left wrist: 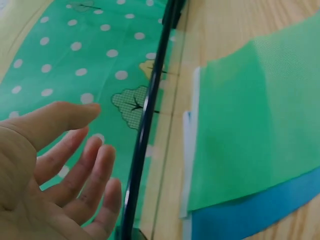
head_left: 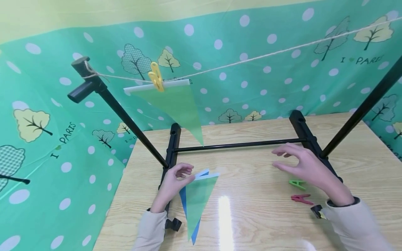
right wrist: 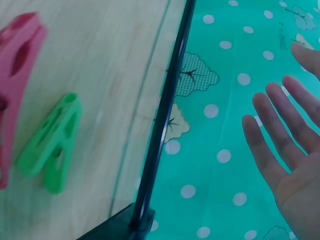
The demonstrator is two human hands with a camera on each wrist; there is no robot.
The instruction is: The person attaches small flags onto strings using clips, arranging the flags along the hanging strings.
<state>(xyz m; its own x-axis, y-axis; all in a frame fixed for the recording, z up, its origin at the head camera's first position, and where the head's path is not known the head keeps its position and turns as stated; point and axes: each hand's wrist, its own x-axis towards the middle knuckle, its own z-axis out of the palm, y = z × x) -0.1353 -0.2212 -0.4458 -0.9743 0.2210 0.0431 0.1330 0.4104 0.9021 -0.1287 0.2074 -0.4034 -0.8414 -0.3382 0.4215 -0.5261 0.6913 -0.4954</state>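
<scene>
My left hand (head_left: 172, 184) hovers beside two triangular pennants, its fingers loosely bent around nothing. The green pennant (head_left: 201, 195) lies over a blue pennant (head_left: 195, 234) on the table; both have white top edges. In the left wrist view a gap shows between my fingers (left wrist: 102, 165) and the green cloth. My right hand (head_left: 303, 165) is raised, thumb and fingers apart, holding nothing. Below it lie a green clothespin (head_left: 297, 184) and a red clothespin (head_left: 302, 199). Another green pennant (head_left: 176, 104) hangs from a white string (head_left: 267, 55), clipped by a yellow clothespin (head_left: 156, 76).
A black frame has a left post (head_left: 125, 122), a right post (head_left: 361, 108) and a low crossbar (head_left: 242, 144) standing on the wooden table (head_left: 251, 216). The string is tied to the left post's top. Behind hangs a green dotted cloth (head_left: 220, 94).
</scene>
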